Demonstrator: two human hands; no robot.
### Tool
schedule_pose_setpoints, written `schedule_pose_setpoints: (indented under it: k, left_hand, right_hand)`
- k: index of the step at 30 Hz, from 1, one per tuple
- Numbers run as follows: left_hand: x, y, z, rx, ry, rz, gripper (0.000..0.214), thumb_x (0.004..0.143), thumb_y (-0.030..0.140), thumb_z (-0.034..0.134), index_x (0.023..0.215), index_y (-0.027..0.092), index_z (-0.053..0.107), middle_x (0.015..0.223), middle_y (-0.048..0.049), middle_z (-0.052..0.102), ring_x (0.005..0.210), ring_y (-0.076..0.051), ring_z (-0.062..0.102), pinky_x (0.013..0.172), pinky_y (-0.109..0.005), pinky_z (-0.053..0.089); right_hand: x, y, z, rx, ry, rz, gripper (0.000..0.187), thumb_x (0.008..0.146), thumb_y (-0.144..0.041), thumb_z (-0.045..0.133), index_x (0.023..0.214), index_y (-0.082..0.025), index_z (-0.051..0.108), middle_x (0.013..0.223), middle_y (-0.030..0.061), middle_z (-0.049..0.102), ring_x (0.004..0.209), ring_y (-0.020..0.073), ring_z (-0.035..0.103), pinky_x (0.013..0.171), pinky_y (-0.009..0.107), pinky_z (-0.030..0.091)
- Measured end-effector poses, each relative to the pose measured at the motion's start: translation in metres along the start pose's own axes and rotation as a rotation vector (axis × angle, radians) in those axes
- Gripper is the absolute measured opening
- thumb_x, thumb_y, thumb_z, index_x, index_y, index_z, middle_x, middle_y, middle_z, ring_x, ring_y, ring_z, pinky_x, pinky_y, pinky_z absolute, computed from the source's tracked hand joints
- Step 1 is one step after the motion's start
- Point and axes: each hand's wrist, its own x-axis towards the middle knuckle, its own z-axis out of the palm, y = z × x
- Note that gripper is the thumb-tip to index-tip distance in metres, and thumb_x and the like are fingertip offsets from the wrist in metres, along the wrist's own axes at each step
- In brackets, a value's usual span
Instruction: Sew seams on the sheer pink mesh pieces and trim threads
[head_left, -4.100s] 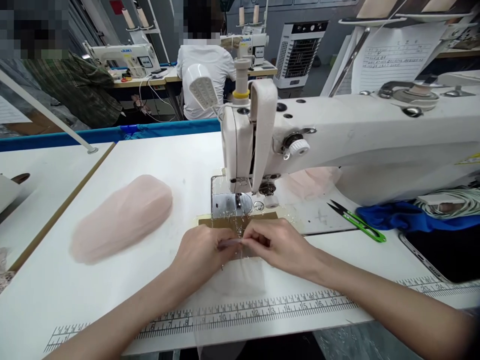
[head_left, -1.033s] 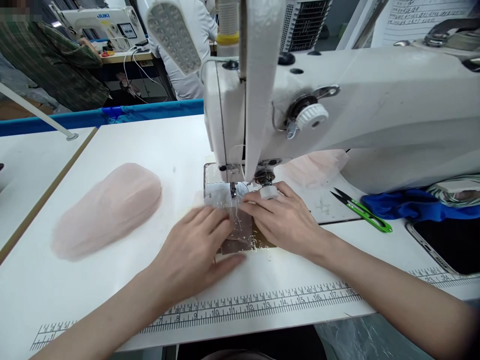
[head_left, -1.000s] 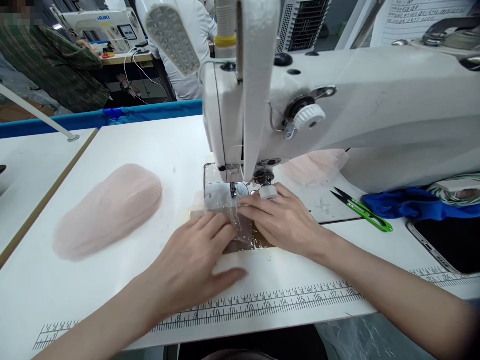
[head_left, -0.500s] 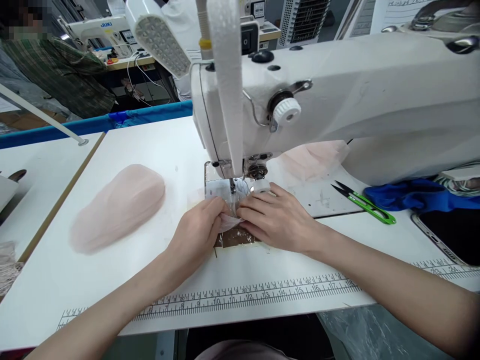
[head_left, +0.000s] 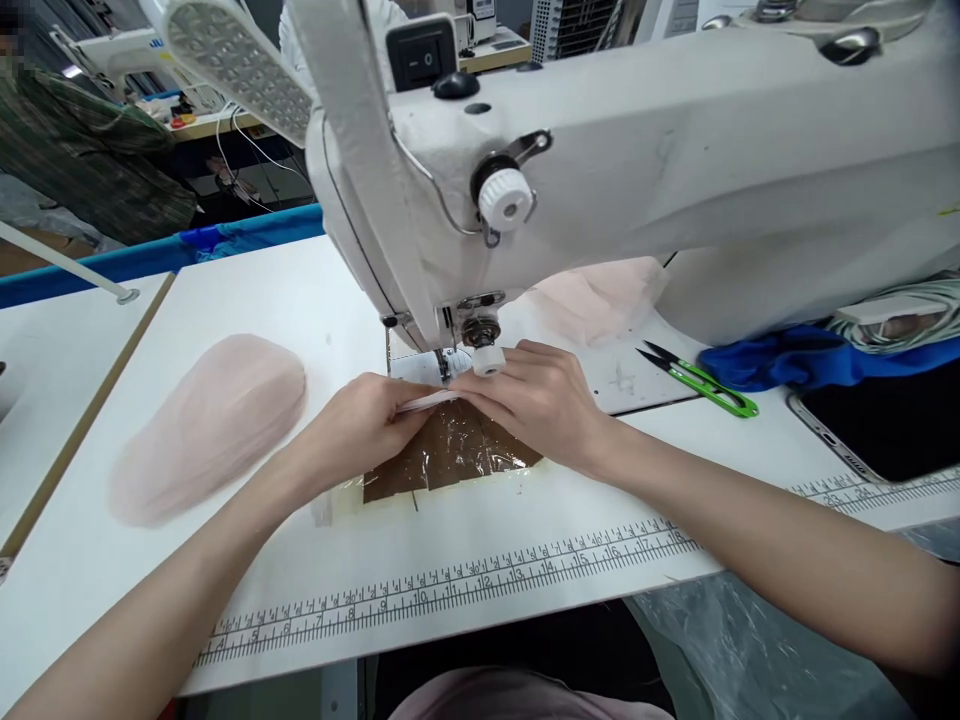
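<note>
Just in front of the presser foot (head_left: 444,366) of a white sewing machine (head_left: 615,170), both hands hold a thin, pale folded piece of fabric (head_left: 427,401). My left hand (head_left: 367,425) pinches its left end between thumb and fingers. My right hand (head_left: 529,400) grips the other end, its fingertips close to the foot and partly hidden. Beneath the hands lies a brown patch (head_left: 450,455) covered with shiny clear film. Sheer pink fabric (head_left: 214,425) rests in an oval on the table to the left, and more pink fabric (head_left: 596,298) lies behind the needle area.
Green thread snips (head_left: 705,382) lie to the right, near a blue cloth (head_left: 780,357) and a phone (head_left: 885,425). A printed ruler (head_left: 450,590) runs along the table's front edge. A person in a plaid shirt (head_left: 82,150) is at the back left.
The fabric between my hands now lies as a straighter, flatter strip, and my left hand has turned more level. More of the brown patch shows. The head view has shifted.
</note>
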Motion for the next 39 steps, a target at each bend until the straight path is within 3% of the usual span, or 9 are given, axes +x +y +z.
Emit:
schedule_pose_setpoints:
  k: [4,8,13,15,17,20,24,39]
  left_hand:
    - [0.001,0.002,-0.006,-0.036,-0.037,0.017,0.037,0.093,0.036,0.047,0.065,0.019,0.064,0.050,0.0034,0.044,0.045,-0.009,0.035,0.044,-0.024,0.028]
    - [-0.005,0.005,-0.003,0.073,-0.026,0.139,0.036,0.096,0.033,0.044,0.073,0.019,0.068,0.057,0.0022,0.049,0.049,-0.009,0.042,0.046,-0.023,0.031]
    - [-0.023,0.011,0.022,0.527,0.267,0.375,0.029,0.096,0.027,0.045,0.084,0.019,0.071,0.068,-0.0013,0.060,0.054,-0.013,0.051,0.046,-0.027,0.033]
    - [-0.028,0.014,0.031,0.653,0.388,0.421,0.021,0.093,0.021,0.050,0.093,0.018,0.071,0.081,-0.0049,0.069,0.068,-0.017,0.060,0.053,-0.030,0.040]
    - [-0.031,0.016,0.037,0.696,0.430,0.435,0.020,0.091,0.014,0.053,0.103,0.016,0.069,0.106,-0.0090,0.072,0.093,-0.023,0.065,0.069,-0.035,0.048]
    - [-0.034,0.016,0.038,0.662,0.376,0.432,0.026,0.092,0.012,0.051,0.113,0.014,0.066,0.124,-0.0126,0.066,0.116,-0.027,0.060,0.091,-0.044,0.046]
    - [-0.036,0.012,0.038,0.630,0.363,0.427,0.027,0.093,0.012,0.048,0.114,0.013,0.066,0.121,-0.0130,0.068,0.114,-0.026,0.063,0.104,-0.050,0.042]
    - [-0.034,0.009,0.038,0.596,0.364,0.414,0.030,0.095,0.015,0.044,0.114,0.014,0.067,0.119,-0.0142,0.068,0.115,-0.025,0.063,0.113,-0.059,0.033]
  right_hand:
    - [-0.002,0.000,0.001,0.009,-0.056,0.036,0.023,0.098,-0.021,0.048,0.087,-0.021,0.069,0.057,-0.0053,0.063,0.052,0.0087,0.053,0.055,0.025,0.034]
    - [-0.005,-0.002,-0.003,0.054,-0.141,0.013,0.023,0.096,-0.017,0.049,0.086,-0.019,0.069,0.068,-0.0037,0.070,0.059,0.0093,0.060,0.056,0.026,0.036]
    - [-0.009,-0.006,-0.009,-0.005,-0.237,-0.137,0.023,0.090,-0.009,0.052,0.076,-0.018,0.068,0.083,0.0003,0.074,0.083,0.0156,0.064,0.068,0.030,0.043]
    - [-0.010,-0.008,-0.010,-0.035,-0.230,-0.196,0.022,0.090,-0.007,0.052,0.077,-0.017,0.068,0.094,0.0036,0.075,0.099,0.0189,0.062,0.079,0.033,0.045]
    - [-0.011,-0.010,-0.011,-0.055,-0.242,-0.223,0.020,0.089,-0.007,0.053,0.082,-0.015,0.069,0.097,0.0074,0.074,0.105,0.0205,0.061,0.086,0.035,0.046]
    - [-0.010,-0.012,-0.012,-0.072,-0.296,-0.239,0.018,0.088,-0.005,0.053,0.088,-0.012,0.070,0.095,0.0107,0.074,0.099,0.0204,0.064,0.088,0.035,0.048]
    - [-0.009,-0.012,-0.013,-0.089,-0.317,-0.245,0.022,0.091,-0.005,0.049,0.087,-0.014,0.069,0.094,0.0090,0.074,0.091,0.0190,0.067,0.090,0.036,0.050]
    - [-0.008,-0.012,-0.011,-0.128,-0.291,-0.249,0.028,0.092,-0.002,0.044,0.083,-0.015,0.067,0.091,0.0064,0.075,0.089,0.0158,0.068,0.094,0.033,0.049]
